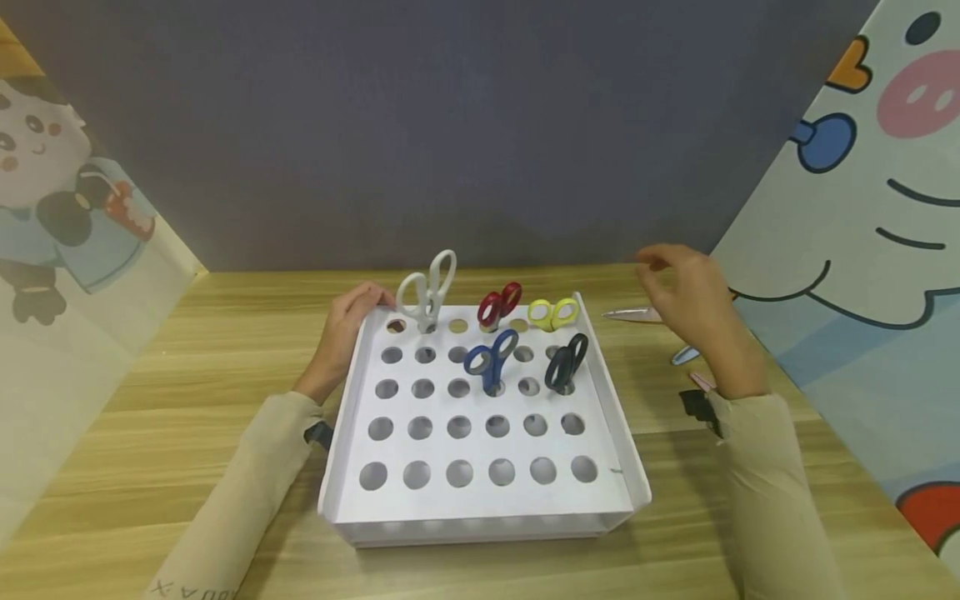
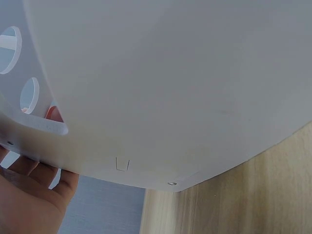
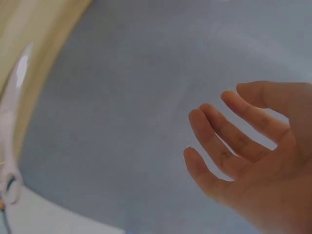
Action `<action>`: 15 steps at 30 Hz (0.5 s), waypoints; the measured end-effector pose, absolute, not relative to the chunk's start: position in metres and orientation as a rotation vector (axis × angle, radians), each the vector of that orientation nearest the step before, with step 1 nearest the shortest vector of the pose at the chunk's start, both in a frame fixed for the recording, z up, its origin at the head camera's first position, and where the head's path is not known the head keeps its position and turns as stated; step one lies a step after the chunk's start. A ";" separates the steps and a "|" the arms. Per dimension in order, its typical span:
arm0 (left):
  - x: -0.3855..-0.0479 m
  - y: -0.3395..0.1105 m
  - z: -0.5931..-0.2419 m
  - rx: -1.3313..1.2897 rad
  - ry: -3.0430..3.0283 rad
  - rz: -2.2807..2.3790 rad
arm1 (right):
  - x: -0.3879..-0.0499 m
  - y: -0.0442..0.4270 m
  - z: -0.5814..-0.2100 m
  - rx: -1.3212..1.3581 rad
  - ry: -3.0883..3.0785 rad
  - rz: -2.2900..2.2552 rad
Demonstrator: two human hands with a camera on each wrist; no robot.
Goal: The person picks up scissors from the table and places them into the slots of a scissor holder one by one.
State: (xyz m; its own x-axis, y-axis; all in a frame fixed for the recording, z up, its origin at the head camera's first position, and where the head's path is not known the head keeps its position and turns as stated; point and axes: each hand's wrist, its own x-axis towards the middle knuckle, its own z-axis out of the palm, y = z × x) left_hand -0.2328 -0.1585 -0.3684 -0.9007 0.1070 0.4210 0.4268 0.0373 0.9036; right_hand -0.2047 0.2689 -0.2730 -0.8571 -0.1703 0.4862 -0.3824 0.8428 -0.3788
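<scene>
My left hand (image 1: 352,321) rests on the back left corner of a white rack (image 1: 480,498) with rows of round holes. In the left wrist view its fingers (image 2: 66,183) touch the rack's edge. Standing in holes, handles up, are white scissors (image 1: 427,293), red scissors (image 1: 499,304), yellow scissors (image 1: 553,314), blue scissors (image 1: 491,360) and black scissors (image 1: 566,363). To the right of the rack, my right hand (image 1: 693,304) hovers with loosely bent fingers, holding nothing. Near it lie scissors with a pointed blade (image 1: 632,314), partly hidden by the hand.
On the wooden table (image 1: 187,400), partly hidden by my right arm, lie a light blue item (image 1: 685,356) and a pink item (image 1: 702,382). A grey panel (image 1: 465,150) stands behind the table. Cartoon-printed walls (image 1: 885,208) border both sides.
</scene>
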 end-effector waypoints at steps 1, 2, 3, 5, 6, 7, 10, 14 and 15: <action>-0.232 -0.159 -0.368 -0.549 -2.077 -1.950 | -0.209 0.275 -0.276 0.389 -2.588 0.670; -0.232 -0.159 -0.368 -0.547 -2.079 -1.948 | -0.213 0.281 -0.280 0.367 -2.594 0.681; -0.232 -0.159 -0.368 -0.548 -2.084 -1.945 | -0.217 0.287 -0.283 0.351 -2.595 0.691; -0.232 -0.159 -0.368 -0.547 -2.090 -1.938 | -0.224 0.299 -0.291 0.316 -2.603 0.707; -0.232 -0.159 -0.368 -0.547 -2.093 -1.935 | -0.227 0.305 -0.294 0.300 -2.608 0.716; -0.232 -0.159 -0.368 -0.546 -2.096 -1.932 | -0.230 0.311 -0.298 0.286 -2.614 0.719; -0.233 -0.159 -0.368 -0.546 -2.094 -1.929 | -0.236 0.330 -0.309 0.245 -2.655 0.713; -0.233 -0.159 -0.368 -0.544 -2.093 -1.939 | -0.243 0.352 -0.323 0.216 -2.712 0.683; -0.233 -0.158 -0.368 -0.544 -2.094 -1.941 | -0.244 0.357 -0.327 0.202 -2.732 0.682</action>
State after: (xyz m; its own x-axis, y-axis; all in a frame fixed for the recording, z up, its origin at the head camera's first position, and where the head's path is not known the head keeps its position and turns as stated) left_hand -0.2327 -0.1585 -0.3679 -0.9036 0.1104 0.4139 0.4211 0.0513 0.9056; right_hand -0.2438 0.3574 -0.3267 -0.9397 -0.0592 0.3369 -0.2105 0.8763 -0.4333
